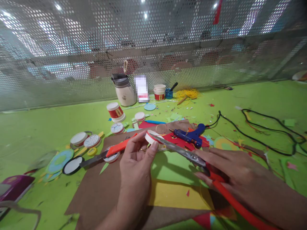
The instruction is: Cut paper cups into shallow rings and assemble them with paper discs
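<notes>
My left hand (135, 166) pinches a small white round lid with a red edge (151, 137) between thumb and fingers. A pair of scissors with red handles (184, 154) is in my right hand (242, 172), its blades pointing left and their tips at the lid. The blades look nearly closed; whether they touch the lid I cannot tell. Just behind my left hand lies an orange utility knife (120, 145), partly over a white disc. A blue glue gun (189, 135) rests beyond the scissors on red paper. Green and yellow paper (176, 193) lies below my hands on brown cardboard (100, 188).
At the back stand a white jug (126, 94), a phone (141, 89), and paper cups (159, 92). Several lids and a black-rimmed disc (73, 165) lie left. The glue gun's black cord (259, 140) loops right. Paper scraps are scattered about. A perforated screen (153, 41) borders the table.
</notes>
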Motion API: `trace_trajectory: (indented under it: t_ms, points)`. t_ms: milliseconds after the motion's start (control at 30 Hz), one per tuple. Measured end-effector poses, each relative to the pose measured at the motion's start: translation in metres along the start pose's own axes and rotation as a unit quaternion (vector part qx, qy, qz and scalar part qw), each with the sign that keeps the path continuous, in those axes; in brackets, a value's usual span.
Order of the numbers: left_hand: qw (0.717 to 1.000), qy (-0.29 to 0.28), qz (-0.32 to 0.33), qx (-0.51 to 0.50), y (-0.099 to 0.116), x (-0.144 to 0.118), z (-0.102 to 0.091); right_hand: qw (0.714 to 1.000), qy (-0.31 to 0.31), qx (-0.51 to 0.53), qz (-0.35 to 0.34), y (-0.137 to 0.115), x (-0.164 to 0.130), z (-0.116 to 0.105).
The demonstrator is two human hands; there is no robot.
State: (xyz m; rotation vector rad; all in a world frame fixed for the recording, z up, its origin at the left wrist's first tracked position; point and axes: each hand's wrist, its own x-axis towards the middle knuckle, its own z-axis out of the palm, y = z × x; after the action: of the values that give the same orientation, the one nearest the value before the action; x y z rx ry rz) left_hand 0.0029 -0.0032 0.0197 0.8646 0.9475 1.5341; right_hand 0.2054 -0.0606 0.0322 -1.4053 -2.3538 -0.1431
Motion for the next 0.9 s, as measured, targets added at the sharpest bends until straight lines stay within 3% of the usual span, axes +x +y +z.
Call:
trace_trajectory:
  t_ms: [167,333,467,567,733,900]
  points:
    - [1.000,0.008,-0.020,0.010,0.002,0.002,-0.003,0.999,-0.011,0.026,0.034,0.005,0.001,0.002]
    - [0.996,0.001,-0.078,-0.049,0.005,0.004,-0.004,0.988,-0.017,0.046,0.144,0.026,0.008,0.007]
    - [0.988,-0.012,-0.114,-0.105,0.008,0.007,-0.004,0.977,-0.064,0.045,0.198,0.039,0.017,0.011]
    - [0.982,-0.005,-0.135,-0.134,0.009,0.011,-0.004,0.974,-0.076,0.025,0.210,0.041,0.019,0.012]
    - [0.973,-0.014,-0.169,-0.158,0.009,0.013,-0.003,0.982,-0.014,0.067,0.175,0.036,0.020,0.010]
    - [0.969,-0.016,-0.183,-0.163,0.012,0.014,-0.002,0.984,-0.041,0.025,0.174,0.033,0.019,0.017]
